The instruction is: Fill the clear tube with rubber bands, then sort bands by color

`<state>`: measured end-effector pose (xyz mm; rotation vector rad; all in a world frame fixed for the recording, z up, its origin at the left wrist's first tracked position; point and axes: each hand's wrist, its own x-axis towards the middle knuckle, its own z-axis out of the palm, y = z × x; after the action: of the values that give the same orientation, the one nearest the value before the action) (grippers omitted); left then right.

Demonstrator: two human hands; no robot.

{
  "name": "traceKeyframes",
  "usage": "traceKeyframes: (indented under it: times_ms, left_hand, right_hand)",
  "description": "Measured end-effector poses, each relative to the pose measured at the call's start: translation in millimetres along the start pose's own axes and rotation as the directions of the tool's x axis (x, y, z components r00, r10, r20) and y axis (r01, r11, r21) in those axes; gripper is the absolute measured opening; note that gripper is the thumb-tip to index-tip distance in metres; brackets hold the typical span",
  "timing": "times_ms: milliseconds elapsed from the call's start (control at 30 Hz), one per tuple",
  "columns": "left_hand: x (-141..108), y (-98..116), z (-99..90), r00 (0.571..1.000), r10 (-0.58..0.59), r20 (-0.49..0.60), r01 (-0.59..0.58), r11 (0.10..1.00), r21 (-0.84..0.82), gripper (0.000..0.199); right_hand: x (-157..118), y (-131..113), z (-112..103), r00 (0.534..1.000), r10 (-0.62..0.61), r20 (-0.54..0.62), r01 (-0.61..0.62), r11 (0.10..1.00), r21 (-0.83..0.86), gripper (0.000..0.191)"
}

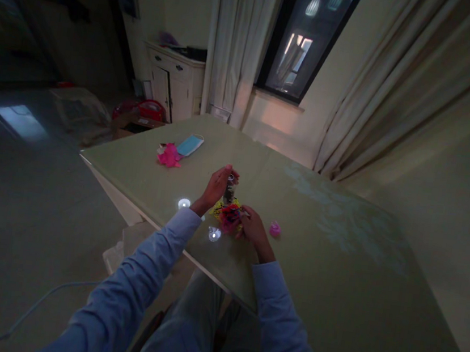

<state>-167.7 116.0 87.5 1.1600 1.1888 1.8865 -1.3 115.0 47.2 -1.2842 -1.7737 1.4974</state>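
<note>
So the person at this pale green table (312, 277) has both hands up close to one little cluster of stuff. Left hand (218, 185) is curled around the upper part of a small clear container (229, 192), which looks upright with something dark inside, so I'd call that grip closed on it. Right hand (253, 225) has its fingers bunched up at the near right edge of a crinkly red-and-yellow bundle (230, 216), but honestly I can't tell from here if they're pinching it or only touching. The bundle sits right at the foot of the container, between the two hands. Just beside the right hand, further right, there's a small pink crumpled piece (275, 229). On the near side of the bundle lies a shiny clear scrap (214, 234), and left of the left wrist is a glary round piece (184, 204), too bright to make out. Farther off past the left hand, a crumpled hot-pink wad (169, 155) lies beside a blue face mask (190, 145). Way beyond the grip, a white cabinet (189, 82) stands near a pale curtain (236, 45).
</note>
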Motion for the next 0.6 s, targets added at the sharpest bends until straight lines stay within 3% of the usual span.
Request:
traceKeyframes:
  times_ms: [100,300,467,600]
  left_hand:
    - [3,1,-1.2,0.997,-0.064,-0.033,0.061,0.994,-0.094,0.058]
    - [11,6,-4.7,0.956,-0.261,-0.137,0.187,0.896,-0.402,0.053]
    - [16,7,-14.6,0.859,-0.466,-0.211,0.271,0.764,-0.585,0.047]
    - [17,3,-19.1,0.790,-0.583,-0.187,0.304,0.639,-0.707,0.041]
  right_hand:
    - [1,2,0,1.000,0.001,0.028,-0.002,0.999,0.036,0.036]
    - [7,7,-3,0.997,-0.043,-0.070,0.046,0.998,0.041,0.052]
    - [6,3,-3,0.979,-0.143,-0.146,0.157,0.984,0.088,0.038]
    - [3,-1,5,0.966,-0.212,-0.148,0.233,0.961,0.149,0.035]
